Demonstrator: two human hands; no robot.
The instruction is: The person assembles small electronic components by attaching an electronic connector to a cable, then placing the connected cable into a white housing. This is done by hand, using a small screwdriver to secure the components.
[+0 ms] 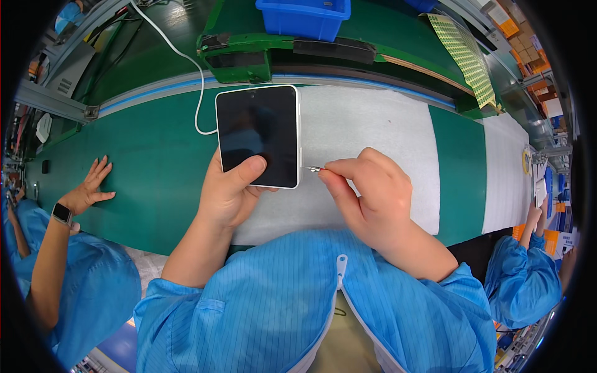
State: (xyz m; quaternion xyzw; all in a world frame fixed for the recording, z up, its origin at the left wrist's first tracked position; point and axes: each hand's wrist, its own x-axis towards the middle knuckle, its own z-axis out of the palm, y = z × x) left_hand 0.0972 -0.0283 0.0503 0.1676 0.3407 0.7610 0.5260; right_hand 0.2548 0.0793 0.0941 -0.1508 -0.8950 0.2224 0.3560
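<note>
My left hand [229, 193] grips a tablet-like device [261, 133] with a dark screen and a white frame, its thumb lying over the lower part of the glass. A white cable [198, 93] runs to the device's left side. Between the thumb and fingers of my right hand [373, 186] is a small metal pin tool [314, 168] with a thin tip. That tip points at the device's right edge, near its lower corner; whether it touches I cannot tell. Under both hands lies a white sheet [373, 118] on the green bench mat [149, 143].
A blue bin [305, 18] stands on the green shelf [385, 40] beyond the bench. A yellow-green perforated sheet [463, 59] hangs over its right end. A co-worker's hand [87, 189] with a watch rests over the mat at left. Another person in blue [522, 280] sits at right.
</note>
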